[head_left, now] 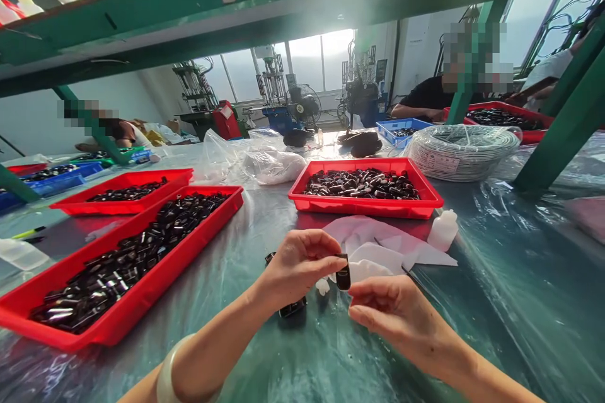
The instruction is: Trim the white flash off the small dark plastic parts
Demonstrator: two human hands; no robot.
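Note:
My left hand (302,264) pinches a small black, glossy, flat piece with a rounded lower end (343,276) between thumb and fingers, above the table. Close by on the right, my right hand (401,315) has its thumb and forefinger slightly apart at the piece's lower end; the forefinger seems to touch its edge. Beneath my left hand lie a few more black pieces (293,308), partly hidden by it. A small white object (322,286) rests on the table beside them. Behind my hands is a crumpled white cloth or paper (363,236).
Red trays full of black pieces stand at the left (208,242) and straight ahead (363,204). A white squeeze bottle (443,231) and a wrapped coil of tubing or cable (460,151) are at the right. A green shelf beam (189,12) crosses overhead. Several people sit farther off.

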